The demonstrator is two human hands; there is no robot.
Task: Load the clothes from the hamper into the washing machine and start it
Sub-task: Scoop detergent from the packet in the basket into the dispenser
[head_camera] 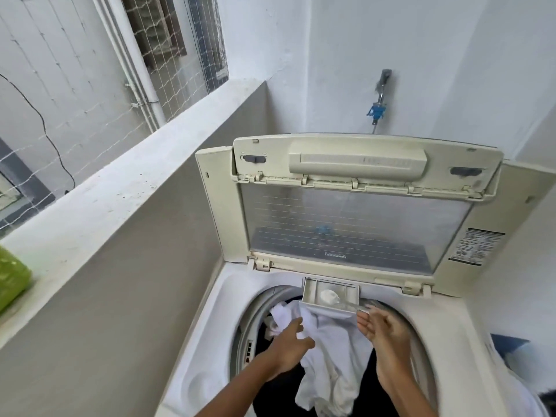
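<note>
The washing machine (195, 341) stands with its lid (358, 218) raised and folded back. A detergent drawer (329, 294) at the rear edge of the drum opening is pulled out; white powder (328, 294) lies in it. A white garment (328, 350) drapes over dark clothes in the drum. The left hand (288, 347) reaches over the garment's left side, fingers extended and relaxed, holding nothing. The right hand (385, 332) hovers just below the drawer, palm inward, fingers straight. A green container (12, 281) rests on the ledge (120, 182) at left.
</note>
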